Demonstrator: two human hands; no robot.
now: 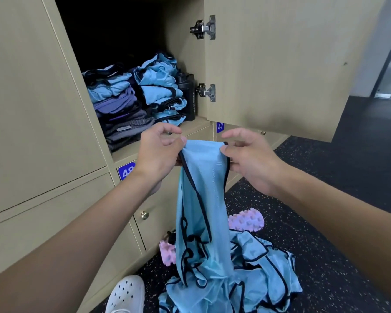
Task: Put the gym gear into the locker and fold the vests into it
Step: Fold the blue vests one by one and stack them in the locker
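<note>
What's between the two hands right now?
Head view: the top edge of the blue vest stretches between the left hand and right hand, each pinching a corner.

Door [280, 64] open — room above folded stacks [160, 86]; bottle [188, 96] blocks right corner.

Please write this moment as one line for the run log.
left hand: pinches vest top edge | right hand: pinches vest top edge | locker: open, folded vests stacked inside | floor: vest pile
</note>
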